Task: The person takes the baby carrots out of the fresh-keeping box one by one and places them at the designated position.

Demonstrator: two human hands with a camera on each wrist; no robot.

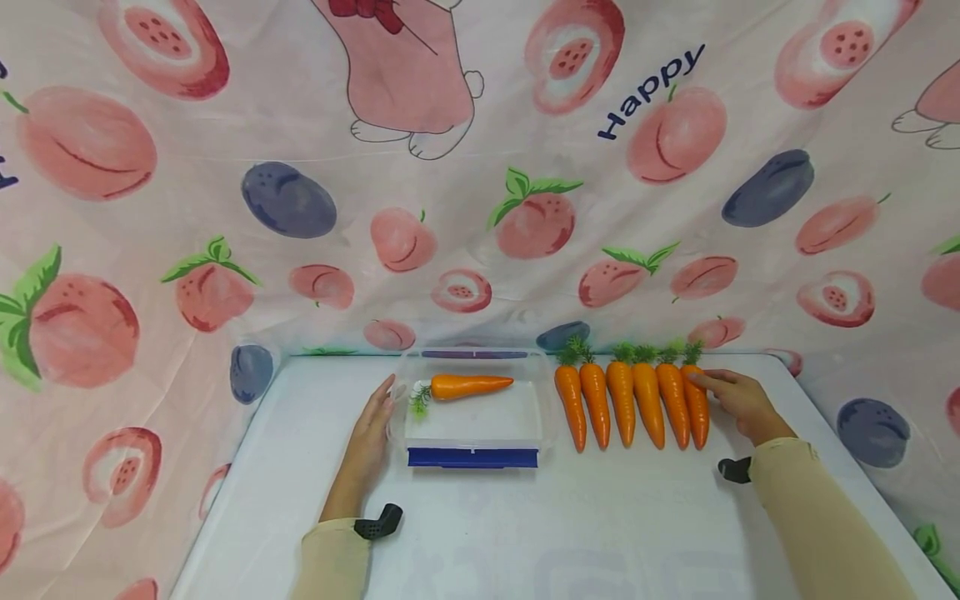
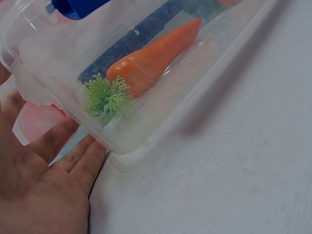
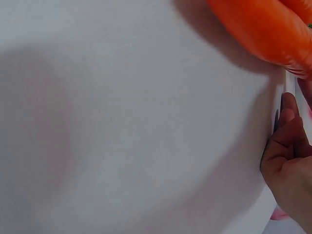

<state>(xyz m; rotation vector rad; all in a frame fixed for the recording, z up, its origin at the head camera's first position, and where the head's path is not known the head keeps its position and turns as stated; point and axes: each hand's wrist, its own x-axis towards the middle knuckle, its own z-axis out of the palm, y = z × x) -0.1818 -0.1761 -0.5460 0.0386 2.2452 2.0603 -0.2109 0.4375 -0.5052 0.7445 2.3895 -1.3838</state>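
Observation:
A clear plastic box [image 1: 472, 438] with blue clips holds one orange carrot [image 1: 468, 386], its green leafy top toward the left wall. Along that left side lies my left hand [image 1: 372, 425], fingers extended against the box; the left wrist view shows the palm [image 2: 46, 195] beside the box corner. To the right of the box, several carrots lie side by side with tops away from me. My right hand [image 1: 738, 400] touches the upper end of the rightmost carrot [image 1: 697, 412] with its fingertips. In the right wrist view this carrot [image 3: 258, 31] is partly cut off by the frame.
The white table [image 1: 600, 525] ends at a back edge against a hanging cloth [image 1: 465, 192] printed with peaches. Another carrot [image 1: 572, 407] in the row lies close to the box's right wall. Black wrist devices [image 1: 380, 522] sit at both sleeves.

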